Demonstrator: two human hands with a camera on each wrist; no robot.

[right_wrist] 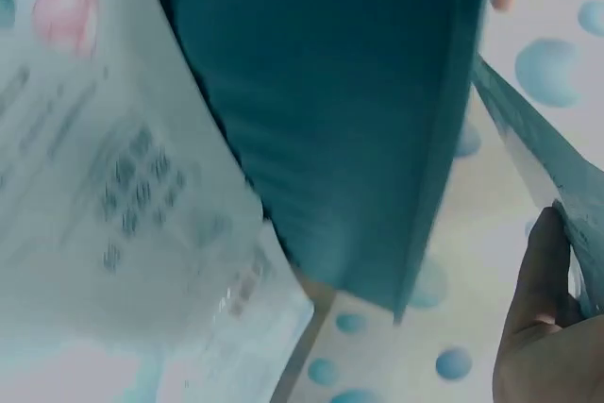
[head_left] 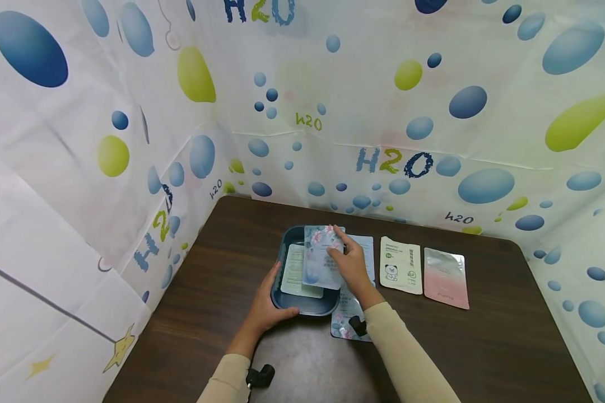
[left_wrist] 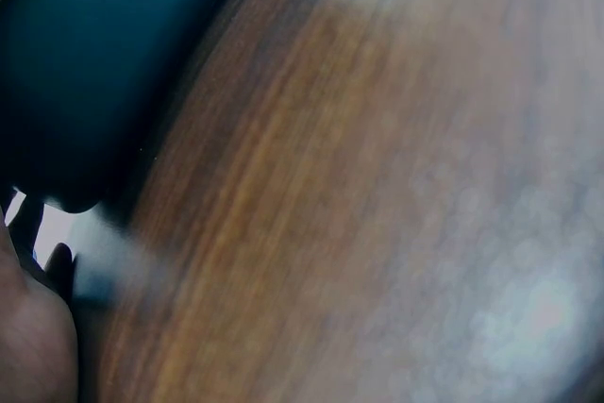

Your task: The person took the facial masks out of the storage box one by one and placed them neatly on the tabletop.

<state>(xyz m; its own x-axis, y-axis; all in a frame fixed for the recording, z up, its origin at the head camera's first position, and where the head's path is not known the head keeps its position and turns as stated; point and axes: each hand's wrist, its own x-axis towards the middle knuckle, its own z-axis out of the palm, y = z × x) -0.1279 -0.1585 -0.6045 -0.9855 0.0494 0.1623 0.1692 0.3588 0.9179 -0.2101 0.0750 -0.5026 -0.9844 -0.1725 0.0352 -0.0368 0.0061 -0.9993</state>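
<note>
A dark blue plastic tray (head_left: 307,305) sits on the table, with a pale green face mask packet (head_left: 293,274) lying inside. My left hand (head_left: 268,305) holds the tray's near left corner, fingers along the left side and thumb at the front. Over the tray, my right hand (head_left: 350,266) pinches a blue floral face mask packet (head_left: 319,266) between thumb and fingers. In the right wrist view, the right hand (right_wrist: 552,327) grips that packet's edge (right_wrist: 576,186) beside the tray (right_wrist: 321,120). More blue floral packets (head_left: 345,322) lie right of the tray, partly under my right forearm.
A cream packet with a bear drawing (head_left: 400,268) and a silver and pink packet (head_left: 446,280) lie to the right on the brown wooden table (head_left: 504,336). A white curtain with blue and green dots (head_left: 363,101) stands behind the table's far edge.
</note>
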